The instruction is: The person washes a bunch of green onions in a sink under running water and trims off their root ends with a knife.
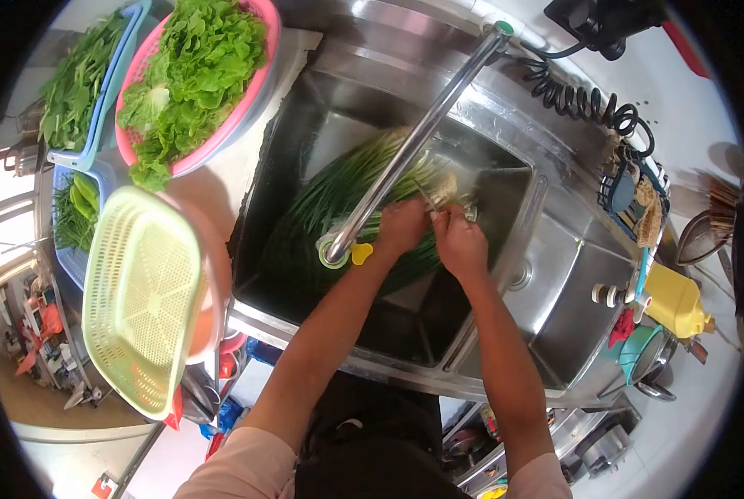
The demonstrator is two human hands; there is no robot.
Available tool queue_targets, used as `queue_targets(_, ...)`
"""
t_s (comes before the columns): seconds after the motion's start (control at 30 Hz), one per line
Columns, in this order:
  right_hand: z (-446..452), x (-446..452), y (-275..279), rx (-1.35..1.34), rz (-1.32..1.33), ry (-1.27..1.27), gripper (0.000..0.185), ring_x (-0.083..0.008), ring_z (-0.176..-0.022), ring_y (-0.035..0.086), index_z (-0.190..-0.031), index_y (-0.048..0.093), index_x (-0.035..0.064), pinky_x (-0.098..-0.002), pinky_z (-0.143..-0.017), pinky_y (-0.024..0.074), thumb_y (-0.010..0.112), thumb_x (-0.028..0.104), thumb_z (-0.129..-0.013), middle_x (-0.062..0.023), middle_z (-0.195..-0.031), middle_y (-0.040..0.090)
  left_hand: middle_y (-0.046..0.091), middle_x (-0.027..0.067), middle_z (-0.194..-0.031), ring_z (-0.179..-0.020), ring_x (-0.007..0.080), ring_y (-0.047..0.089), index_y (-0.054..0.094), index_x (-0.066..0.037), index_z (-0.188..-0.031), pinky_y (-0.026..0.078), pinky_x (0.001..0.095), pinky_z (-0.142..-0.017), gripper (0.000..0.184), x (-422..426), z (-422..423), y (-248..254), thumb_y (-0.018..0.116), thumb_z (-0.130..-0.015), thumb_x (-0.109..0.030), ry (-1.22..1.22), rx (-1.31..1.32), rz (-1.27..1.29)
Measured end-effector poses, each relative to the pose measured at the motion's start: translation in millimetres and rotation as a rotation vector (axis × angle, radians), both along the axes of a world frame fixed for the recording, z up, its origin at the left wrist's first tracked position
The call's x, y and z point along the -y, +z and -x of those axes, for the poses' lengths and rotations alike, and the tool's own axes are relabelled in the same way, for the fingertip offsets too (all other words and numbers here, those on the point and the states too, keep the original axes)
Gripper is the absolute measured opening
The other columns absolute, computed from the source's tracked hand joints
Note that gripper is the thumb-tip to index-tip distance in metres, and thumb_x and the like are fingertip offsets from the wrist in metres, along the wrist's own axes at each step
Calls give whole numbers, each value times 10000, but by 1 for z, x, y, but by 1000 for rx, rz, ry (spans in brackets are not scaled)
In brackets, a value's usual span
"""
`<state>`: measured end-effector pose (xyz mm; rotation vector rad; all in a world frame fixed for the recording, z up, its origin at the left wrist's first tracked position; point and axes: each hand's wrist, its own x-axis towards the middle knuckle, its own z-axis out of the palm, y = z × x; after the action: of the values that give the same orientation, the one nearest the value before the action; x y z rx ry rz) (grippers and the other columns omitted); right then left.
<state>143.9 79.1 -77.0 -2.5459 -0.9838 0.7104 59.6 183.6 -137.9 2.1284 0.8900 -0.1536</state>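
Note:
Long green onions (330, 195) lie in the left sink basin (305, 108), their pale root ends toward the right. Over these root ends, my left hand (404, 224) is closed around some of the stalks. Touching or nearly touching it, my right hand (460, 239) is closed at the white roots (444, 190). A thin blade-like piece shows just above my fingers; which hand holds it is unclear. The metal faucet pipe (422, 137) crosses above the onions, its spout end left of my left hand.
Lettuce (210, 71) fills a pink basket at the upper left. Below it sits a pale green basket (143, 299). Blue baskets of greens (81, 204) stand farther left. The right basin (571, 283) adjoins, with a yellow bottle (675, 299) and green strainer (640, 353) beyond.

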Motion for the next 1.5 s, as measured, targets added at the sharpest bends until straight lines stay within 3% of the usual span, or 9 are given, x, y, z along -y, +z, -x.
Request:
queue_targets(0.27, 2, -3, 14, 67, 13, 11, 344, -466, -767, 676, -1068, 565, 38, -567, -679, 530, 572, 368, -970, -249, -797, 685, 693, 226, -882, -845, 420, 676, 639, -68, -991, 520, 532, -799, 228, 1, -1, 9, 671, -837, -234, 54, 14, -85)
queue_targets(0.57, -7, -23, 22, -129, 236, -124, 482, -456, -1022, 620, -1122, 624, 51, -552, -894, 464, 499, 490, -968, -245, -1021, 683, 686, 171, -873, -825, 395, 665, 617, -93, -970, 511, 502, -759, 203, 7, 5, -5, 695, -812, -193, 145, 192, -191)
queue_targets(0.67, -10, -10, 8, -132, 103, -91, 512, -483, -1016, 608, -1141, 626, 46, -554, -879, 462, 503, 510, -964, -229, -1048, 683, 683, 162, -900, -835, 395, 658, 620, -100, -988, 505, 505, -741, 196, 3, 9, -3, 685, -815, -167, 143, 302, -192)
queue_targets(0.87, -25, -3, -20, -606, -156, -131, 562, -356, -1126, 625, -1284, 605, 51, -421, -970, 464, 570, 509, -961, -197, -1198, 666, 681, 153, -923, -845, 402, 647, 634, -117, -1055, 502, 504, -732, 241, -7, 20, 10, 691, -824, -156, 144, 405, -53)
queue_targets(0.93, -25, 0, -23, -674, -212, -150, 384, -142, -777, 483, -1188, 614, 64, -286, -663, 383, 598, 388, -984, -24, -857, 523, 684, 152, -937, -843, 403, 647, 642, -127, -1084, 500, 499, -726, 266, -15, 23, 5, 696, -827, -164, 63, 498, -11)
queue_targets(1.0, -25, 0, -20, -760, -221, -185, 294, -34, -583, 401, -1151, 616, 78, -220, -491, 326, 607, 329, -998, 64, -679, 442, 689, 146, -970, -862, 392, 650, 652, -136, -1100, 498, 488, -729, 269, -9, 24, -2, 691, -834, -152, 61, 467, 16)
queue_targets(1.13, -27, -5, -13, -851, -215, -203, 290, -33, -526, 367, -1170, 616, 95, -221, -438, 279, 602, 331, -1001, 71, -660, 412, 693, 141, -1006, -886, 381, 653, 667, -130, -1098, 495, 465, -738, 250, -15, 28, 21, 690, -850, -136, 99, 452, 109)
queue_targets(1.3, -29, -5, -4, -861, -126, -238, 406, -138, -887, 554, -1287, 629, 58, -299, -820, 459, 620, 334, -989, -21, -996, 634, 677, 155, -886, -805, 372, 656, 669, -122, -1101, 491, 441, -690, 239, -13, 26, 15, 706, -870, -173, 116, 618, 137)
queue_targets(1.5, -22, -10, -2, -928, -227, -302, 374, -69, -746, 486, -1261, 669, 68, -242, -685, 429, 646, 316, -982, 44, -855, 592, 657, 173, -828, -683, 366, 622, 661, -107, -1113, 470, 409, -607, 251, -19, 28, 1, 700, -896, -225, 173, 504, 91)
